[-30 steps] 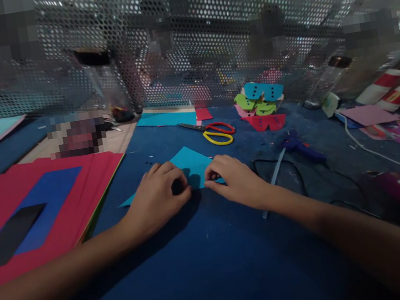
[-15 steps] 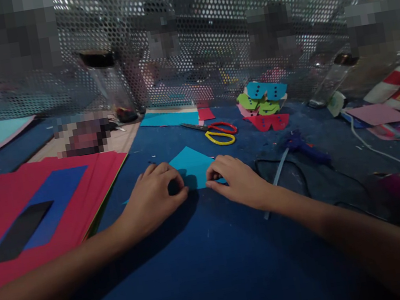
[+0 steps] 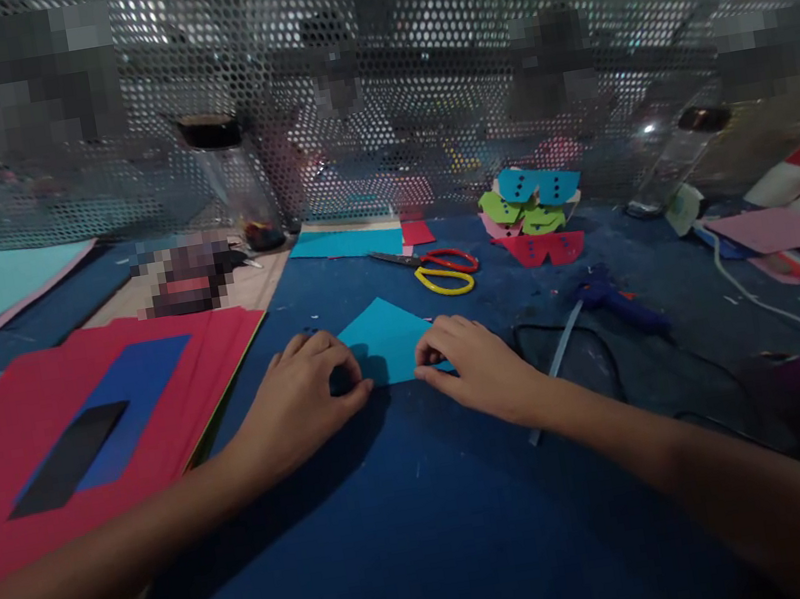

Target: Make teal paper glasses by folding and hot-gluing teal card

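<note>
A bright blue sheet of paper (image 3: 385,340), showing as a triangle with its point facing away from me, lies on the dark blue table between my hands. My left hand (image 3: 307,383) is curled over its left side, thumb and fingers closed on the near edge. On the right side, my right hand (image 3: 467,367) pinches the same edge between thumb and fingers. Both hands cover the paper's outer corners. Just beyond the paper's tip lie scissors (image 3: 433,272) with one red and one yellow handle.
Red sheets (image 3: 229,367) with blue and black strips on top lie at left. Cut-out paper shapes (image 3: 540,249) stand at the back right. A blue glue gun (image 3: 620,300) with its cord lies at right. Behind rises a perforated metal screen (image 3: 431,112), with a jar (image 3: 242,193) before it.
The view has shifted slightly, so things on the table appear a little further right and lower. Both hands keep their hold on the blue paper.
</note>
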`<state>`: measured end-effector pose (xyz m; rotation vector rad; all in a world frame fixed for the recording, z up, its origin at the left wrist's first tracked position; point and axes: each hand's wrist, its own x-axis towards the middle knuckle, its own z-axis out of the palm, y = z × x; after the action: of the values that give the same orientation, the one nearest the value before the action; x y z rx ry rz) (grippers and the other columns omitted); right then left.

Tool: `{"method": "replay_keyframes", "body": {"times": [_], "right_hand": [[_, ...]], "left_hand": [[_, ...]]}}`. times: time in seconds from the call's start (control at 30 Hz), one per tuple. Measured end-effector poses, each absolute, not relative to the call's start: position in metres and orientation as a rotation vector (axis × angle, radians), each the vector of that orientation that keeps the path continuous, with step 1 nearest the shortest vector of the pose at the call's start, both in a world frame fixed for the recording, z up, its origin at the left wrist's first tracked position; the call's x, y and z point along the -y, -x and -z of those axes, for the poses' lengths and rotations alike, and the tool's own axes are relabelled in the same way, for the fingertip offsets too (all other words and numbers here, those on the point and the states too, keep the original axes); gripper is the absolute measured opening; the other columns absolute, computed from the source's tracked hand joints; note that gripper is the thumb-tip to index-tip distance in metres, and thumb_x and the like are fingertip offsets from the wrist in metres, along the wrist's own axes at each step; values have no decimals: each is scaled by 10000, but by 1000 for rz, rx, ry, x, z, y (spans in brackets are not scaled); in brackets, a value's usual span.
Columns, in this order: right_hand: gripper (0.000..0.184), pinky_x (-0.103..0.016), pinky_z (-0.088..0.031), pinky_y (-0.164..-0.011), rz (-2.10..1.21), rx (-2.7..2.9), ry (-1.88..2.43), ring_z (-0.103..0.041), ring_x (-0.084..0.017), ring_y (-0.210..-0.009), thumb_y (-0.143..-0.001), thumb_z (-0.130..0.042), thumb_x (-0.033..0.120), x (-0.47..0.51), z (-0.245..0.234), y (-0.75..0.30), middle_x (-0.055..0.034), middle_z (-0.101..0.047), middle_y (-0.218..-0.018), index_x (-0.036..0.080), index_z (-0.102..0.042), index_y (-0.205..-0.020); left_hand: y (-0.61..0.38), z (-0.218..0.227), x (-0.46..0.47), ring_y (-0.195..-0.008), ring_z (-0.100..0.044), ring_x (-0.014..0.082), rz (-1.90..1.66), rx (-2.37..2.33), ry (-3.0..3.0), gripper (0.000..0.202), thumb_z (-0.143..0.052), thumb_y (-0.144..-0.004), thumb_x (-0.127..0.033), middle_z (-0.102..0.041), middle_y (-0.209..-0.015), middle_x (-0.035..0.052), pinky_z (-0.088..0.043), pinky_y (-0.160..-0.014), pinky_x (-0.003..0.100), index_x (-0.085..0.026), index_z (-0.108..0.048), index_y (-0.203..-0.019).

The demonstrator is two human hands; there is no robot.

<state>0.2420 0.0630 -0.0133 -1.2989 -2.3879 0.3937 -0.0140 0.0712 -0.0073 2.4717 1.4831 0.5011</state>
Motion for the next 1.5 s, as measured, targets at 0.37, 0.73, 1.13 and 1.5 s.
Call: {"method": "replay_keyframes", "body": {"times": [0.37, 0.73, 1.13, 1.5], "right_hand": [[76, -376, -426, -907, -396, 2387, 1296, -578, -225, -1015, -993, -652, 294, -63, 13, -242, -53, -641, -1068, 222, -637, -973], [62, -374, -439, -880, -412, 2397, 1292, -581, -228, -1008, -994, -640, 275, -62, 11, -242, -58, -642, -1069, 222, -625, -967], [66, -375, -443, -855, -413, 2400, 1290, -582, -237, -989, -1002, -621, 283, -62, 11, -243, -65, -643, -1052, 229, -618, -965], [55, -371, -436, -847, -401, 2401, 1303, -580, -228, -964, -991, -632, 271, -62, 12, -243, -59, -642, -1051, 229, -621, -957]], "left_hand": [[21, 8, -67, -989, -572, 284, -554, -1481, -2474, 171, -653, -892, -390, -682, -990, 56, -446, -903, 435, -238, -666, -814], [26, 5, -64, -977, -572, 281, -551, -1478, -2457, 198, -619, -907, -399, -676, -999, 73, -456, -882, 435, -226, -647, -814], [29, 4, -61, -971, -575, 284, -570, -1483, -2439, 197, -619, -906, -390, -675, -995, 72, -463, -884, 444, -226, -648, -801], [34, 6, -61, -977, -587, 278, -587, -1477, -2462, 176, -624, -908, -369, -682, -1015, 73, -469, -893, 445, -225, -647, -812]]}}
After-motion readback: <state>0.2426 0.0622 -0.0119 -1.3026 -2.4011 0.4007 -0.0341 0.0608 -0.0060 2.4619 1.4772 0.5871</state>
